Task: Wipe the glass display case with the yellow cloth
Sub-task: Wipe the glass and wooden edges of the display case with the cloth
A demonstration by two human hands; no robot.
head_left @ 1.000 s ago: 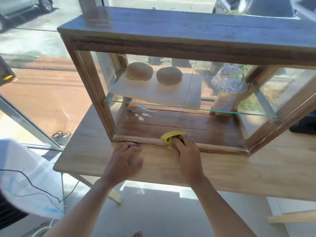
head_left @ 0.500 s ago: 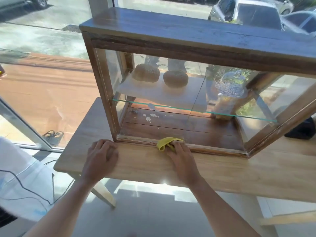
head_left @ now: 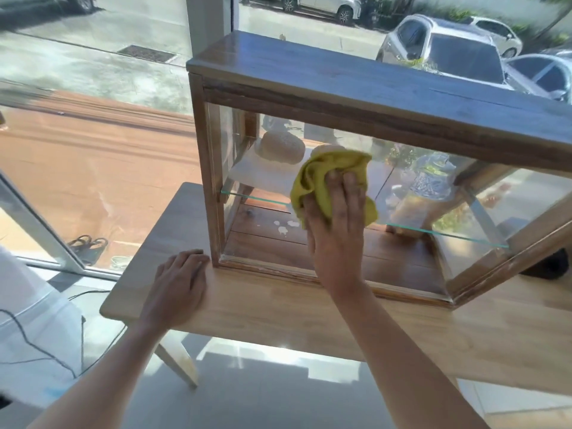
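Observation:
The glass display case [head_left: 356, 88] has a dark wooden frame and stands on a light wooden table [head_left: 309, 317]. My right hand [head_left: 337, 230] presses the crumpled yellow cloth [head_left: 322, 178] flat against the case's front glass, left of the middle, fingers straight and pointing up. My left hand [head_left: 179, 286] rests palm down on the table, just left of the case's lower left corner, holding nothing. Inside the case a round bread loaf [head_left: 278, 148] lies on a white sheet on the glass shelf; the cloth hides a second one.
A clear domed glass container [head_left: 430, 178] stands inside the case at the right. White spots [head_left: 283, 227] mark the case floor. Behind the table is a large window with cars outside. A black cable [head_left: 40, 351] lies over white material at lower left.
My right hand has lifted the cloth from the case's bottom rail up onto the front glass. My left hand slid left along the table to the case's corner. The view has shifted.

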